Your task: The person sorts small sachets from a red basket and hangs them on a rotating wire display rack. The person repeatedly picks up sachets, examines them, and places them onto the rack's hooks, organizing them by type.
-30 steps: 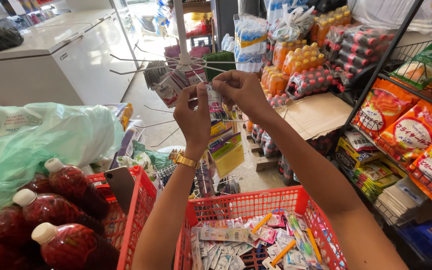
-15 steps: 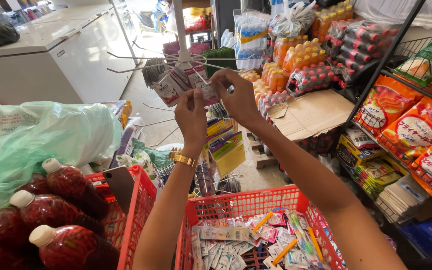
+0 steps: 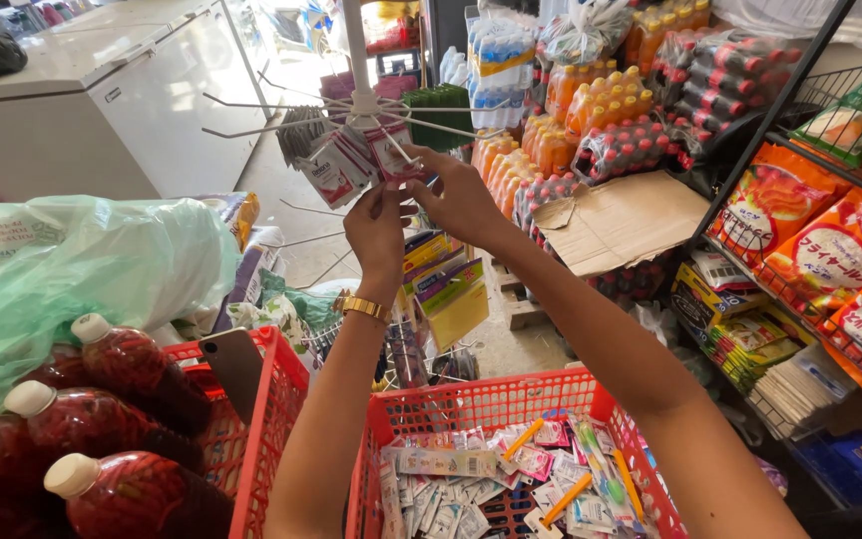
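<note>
Both hands are raised to a white spinner rack (image 3: 356, 60) with thin wire pegs. My left hand (image 3: 375, 232), with a gold watch at the wrist, pinches the lower edge of a small white-and-red sachet (image 3: 394, 155) that hangs on a peg. My right hand (image 3: 461, 200) grips the same sachet from the right, near its top. More sachets (image 3: 329, 168) hang beside it on the neighbouring pegs. Below my arms stands a red plastic basket (image 3: 491, 399) holding several small sachets and packets.
A second red basket (image 3: 266, 429) at the left holds bottles of red liquid (image 3: 137, 374) and a phone. A green plastic bag (image 3: 82, 269) lies behind it. Shelves of snack bags (image 3: 830, 250) stand at the right, bottled-drink packs (image 3: 601, 110) and flattened cardboard behind, white chest freezers (image 3: 102, 100) far left.
Both hands have stayed on the sachet at the peg while the view tilted slightly, so the rack and hands sit a little lower and more to the left.
</note>
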